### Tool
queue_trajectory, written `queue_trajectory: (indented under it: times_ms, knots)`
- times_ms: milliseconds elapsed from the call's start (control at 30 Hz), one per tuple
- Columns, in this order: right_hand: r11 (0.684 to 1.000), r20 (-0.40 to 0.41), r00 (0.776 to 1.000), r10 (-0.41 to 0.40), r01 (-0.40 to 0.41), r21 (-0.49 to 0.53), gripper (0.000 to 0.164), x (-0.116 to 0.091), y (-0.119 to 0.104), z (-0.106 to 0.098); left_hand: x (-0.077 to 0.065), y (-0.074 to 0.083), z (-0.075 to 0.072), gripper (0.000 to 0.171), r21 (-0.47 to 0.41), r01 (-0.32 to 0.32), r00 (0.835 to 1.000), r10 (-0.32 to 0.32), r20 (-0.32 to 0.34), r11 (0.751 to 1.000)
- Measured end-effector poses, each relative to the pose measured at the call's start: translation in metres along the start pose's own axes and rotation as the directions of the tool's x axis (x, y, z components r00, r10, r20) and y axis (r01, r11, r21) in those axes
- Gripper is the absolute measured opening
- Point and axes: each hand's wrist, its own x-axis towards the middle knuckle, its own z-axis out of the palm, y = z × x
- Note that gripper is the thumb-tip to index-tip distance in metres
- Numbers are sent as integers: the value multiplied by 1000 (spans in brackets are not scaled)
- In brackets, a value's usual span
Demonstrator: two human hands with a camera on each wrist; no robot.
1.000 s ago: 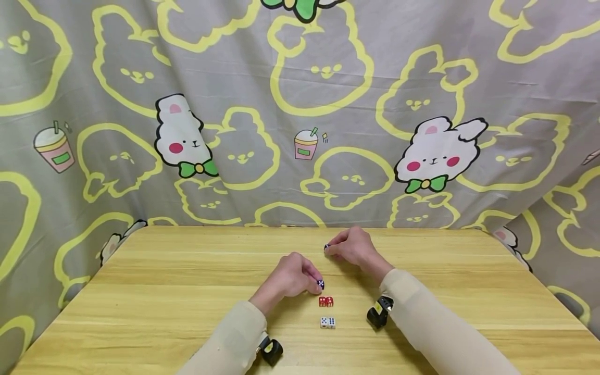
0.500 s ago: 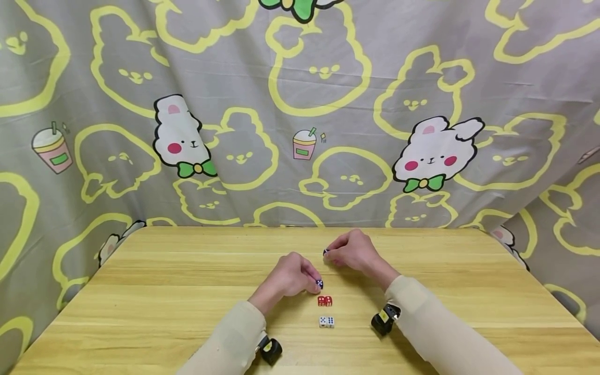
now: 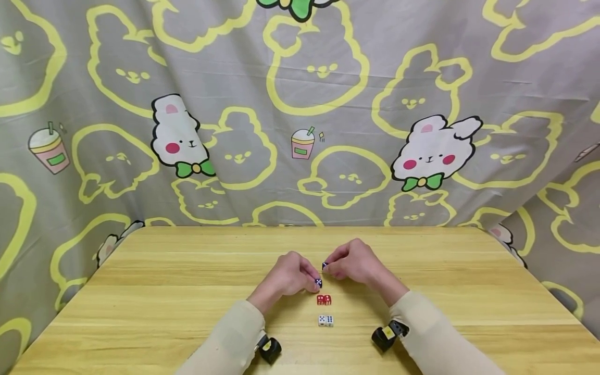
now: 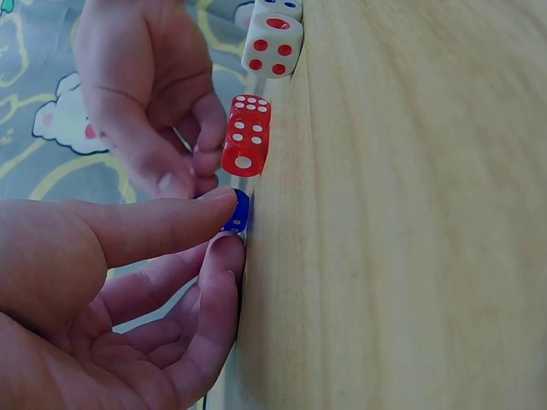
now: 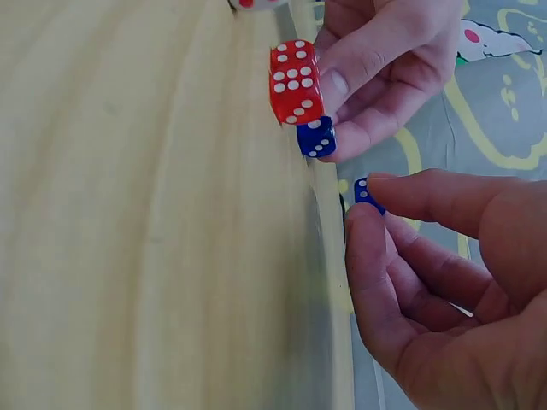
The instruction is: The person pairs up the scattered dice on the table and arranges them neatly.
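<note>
My left hand [image 3: 291,274] pinches a blue die [image 3: 319,283] between thumb and fingers, low at the tabletop. Just behind it and to the right, my right hand [image 3: 354,261] pinches another blue die [image 5: 367,195] at its fingertips. A pair of red dice [image 3: 324,300] sits side by side on the table, directly in front of the left hand's die. Nearer the person lie two white dice [image 3: 325,321], also side by side. In the left wrist view, the thumb covers much of the left blue die [image 4: 239,211].
The wooden table [image 3: 187,291] spreads out on both sides of the dice. A grey curtain [image 3: 300,114] with cartoon prints hangs behind its far edge. Black wrist cameras [image 3: 269,350] are strapped below both sleeves.
My right hand has moved toward the person with its blue die, closer to the left hand's die. The left hand stays nearly still; the red and white dice keep their places.
</note>
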Motion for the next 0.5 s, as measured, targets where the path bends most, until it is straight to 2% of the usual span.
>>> queue_trajectory:
  times_ms: [200,500]
  knots:
    - [1000,44,999,10,-10,-5,9,-7,6,3,-1,0,1,14,-1,5,1000,-5,-1,1000]
    - [999,126,992,-34,37,-22,8,-12,12,5,-1,2,0,14,3,-9,1000,9,-7,1000]
